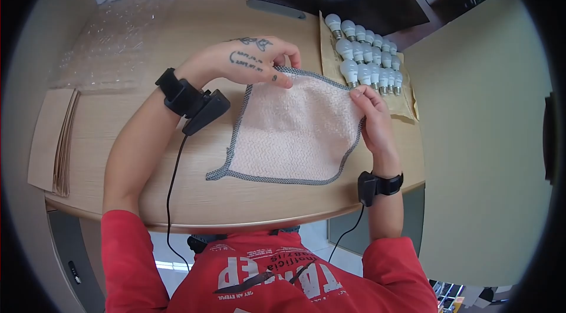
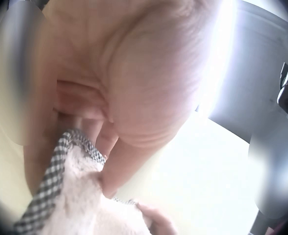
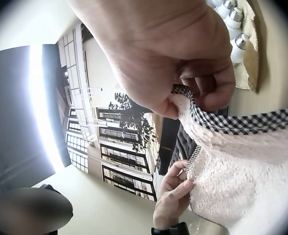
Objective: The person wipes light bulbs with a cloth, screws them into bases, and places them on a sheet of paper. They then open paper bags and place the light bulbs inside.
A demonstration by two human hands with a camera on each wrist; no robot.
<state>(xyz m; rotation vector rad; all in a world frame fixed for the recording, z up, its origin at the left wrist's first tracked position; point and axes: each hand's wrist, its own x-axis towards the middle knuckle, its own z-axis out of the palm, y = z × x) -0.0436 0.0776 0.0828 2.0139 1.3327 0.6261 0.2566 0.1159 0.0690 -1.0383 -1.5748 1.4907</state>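
A pale pink cloth (image 1: 295, 130) with a black-and-white checked edge is spread between the two hands, its lower left corner with a small loop near the table's front. My left hand (image 1: 253, 60) pinches the upper edge of the cloth between thumb and fingers. At the cloth's upper right corner, my right hand (image 1: 374, 118) grips the checked border. In the left wrist view the left hand (image 2: 129, 83) has thumb and fingers on the cloth (image 2: 77, 191). The right wrist view shows the right hand (image 3: 178, 58) pinching the cloth's (image 3: 247, 181) edge, fingers curled.
Several white light bulbs (image 1: 349, 71) lie in rows on brown paper (image 1: 330, 59) at the right back of the table (image 1: 147, 183). Folded brown paper bags (image 1: 50, 142) are at the left edge. Clear bubble wrap (image 1: 118, 41) lies at the back left.
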